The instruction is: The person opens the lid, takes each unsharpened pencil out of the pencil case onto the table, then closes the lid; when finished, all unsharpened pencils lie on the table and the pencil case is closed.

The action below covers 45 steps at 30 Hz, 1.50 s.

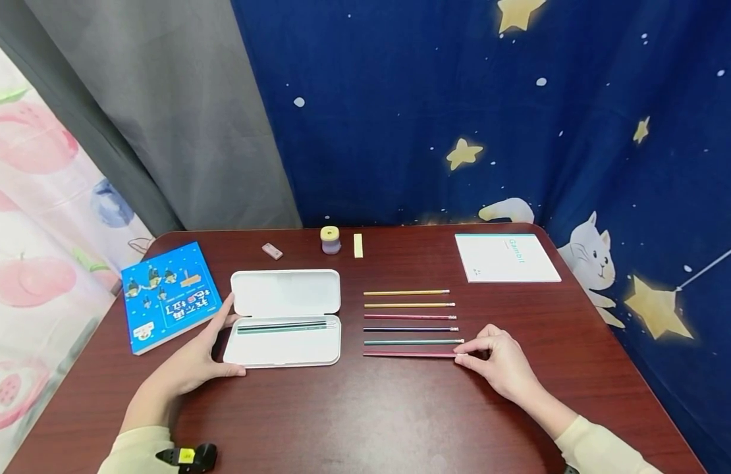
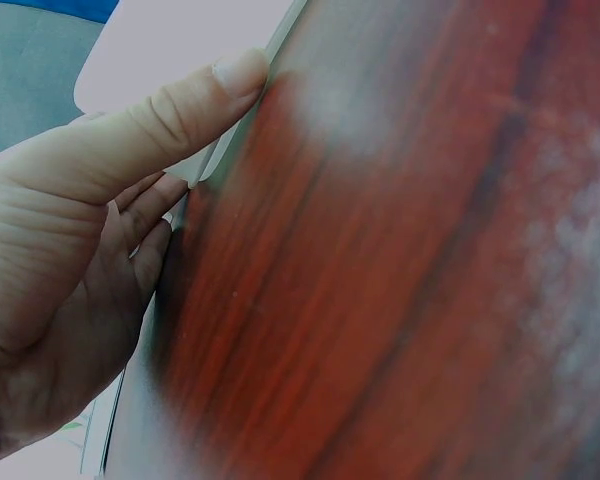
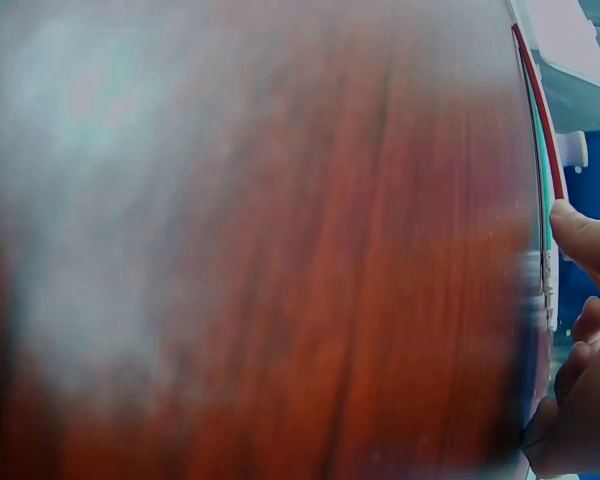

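Observation:
A white pencil case [image 1: 285, 350] lies unfolded on the table, with a few dark green pencils [image 1: 282, 327] in its near half. My left hand [image 1: 190, 359] holds the case at its left end, thumb along the near edge and fingers by the hinge side; the left wrist view shows the thumb [image 2: 180, 120] on the rim. My right hand [image 1: 500, 359] pinches the right end of the nearest red pencil [image 1: 407, 355] between thumb and fingertips. Just beyond it lies a green pencil [image 1: 409, 342], then a dark blue pencil [image 1: 409, 329], another red pencil [image 1: 408, 316] and two yellow pencils [image 1: 407, 305].
Behind the case are a small eraser [image 1: 272, 251], a yellow-topped pencil sharpener [image 1: 330, 241] and a pale yellow strip [image 1: 357, 245]. A blue book [image 1: 170, 296] lies at the left, and a white notebook [image 1: 504, 260] at the back right. Curtains [image 1: 401, 112] hang behind the table.

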Motion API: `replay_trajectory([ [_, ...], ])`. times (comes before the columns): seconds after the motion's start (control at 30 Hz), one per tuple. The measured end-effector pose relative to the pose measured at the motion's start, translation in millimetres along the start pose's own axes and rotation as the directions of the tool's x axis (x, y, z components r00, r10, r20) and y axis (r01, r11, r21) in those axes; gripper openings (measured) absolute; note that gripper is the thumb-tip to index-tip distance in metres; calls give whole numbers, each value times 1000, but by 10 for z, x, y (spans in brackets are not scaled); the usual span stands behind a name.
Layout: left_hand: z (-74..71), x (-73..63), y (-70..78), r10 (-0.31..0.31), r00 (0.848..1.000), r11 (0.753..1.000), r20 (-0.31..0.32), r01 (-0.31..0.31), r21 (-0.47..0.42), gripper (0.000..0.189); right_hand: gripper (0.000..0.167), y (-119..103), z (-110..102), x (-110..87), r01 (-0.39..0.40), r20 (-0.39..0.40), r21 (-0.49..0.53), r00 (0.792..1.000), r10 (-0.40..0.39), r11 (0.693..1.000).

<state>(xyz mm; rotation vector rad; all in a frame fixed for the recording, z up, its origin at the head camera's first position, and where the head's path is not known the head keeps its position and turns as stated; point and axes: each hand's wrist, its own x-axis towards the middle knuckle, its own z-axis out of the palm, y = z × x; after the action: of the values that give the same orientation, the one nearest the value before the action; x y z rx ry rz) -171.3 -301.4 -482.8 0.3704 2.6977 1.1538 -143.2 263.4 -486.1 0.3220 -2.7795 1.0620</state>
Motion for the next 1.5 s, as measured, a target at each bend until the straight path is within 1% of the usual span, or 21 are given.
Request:
replay_trajectory([
  [0.23, 4, -3, 4, -4, 1000, 1000, -4, 4, -5, 137, 17, 6, 25, 24, 2, 13, -69, 1000, -1, 998],
  [0.37, -1, -4, -1, -6, 1000, 1000, -3, 6, -6, 137, 17, 13, 38, 33, -6, 16, -87, 1000, 7, 996],
  [0.77, -8, 7, 0, 1, 1000, 1000, 5, -1, -8, 137, 17, 14, 23, 27, -35, 30, -91, 999, 38, 995],
  [1.13, -17, -10, 3, 3, 1000, 1000, -4, -3, -4, 137, 17, 4, 23, 42, -18, 21, -96, 1000, 20, 995],
  [1.23, -16, -18, 1, 6, 1000, 1000, 0, -6, -2, 136, 19, 4, 29, 46, 10, -7, -79, 1000, -11, 997],
  [1.37, -8, -18, 0, 7, 1000, 1000, 5, -7, 0, 137, 22, -5, 9, 74, 74, -100, -26, 992, -76, 997],
  [1.43, -5, -13, 5, 10, 1000, 1000, 5, -10, 1, 137, 23, -50, -25, 123, 89, -133, -5, 987, -88, 996],
  [1.5, 0, -5, 8, 11, 1000, 1000, 2, -11, -4, 137, 25, -120, -61, 205, 100, -143, 3, 985, -98, 995],
])
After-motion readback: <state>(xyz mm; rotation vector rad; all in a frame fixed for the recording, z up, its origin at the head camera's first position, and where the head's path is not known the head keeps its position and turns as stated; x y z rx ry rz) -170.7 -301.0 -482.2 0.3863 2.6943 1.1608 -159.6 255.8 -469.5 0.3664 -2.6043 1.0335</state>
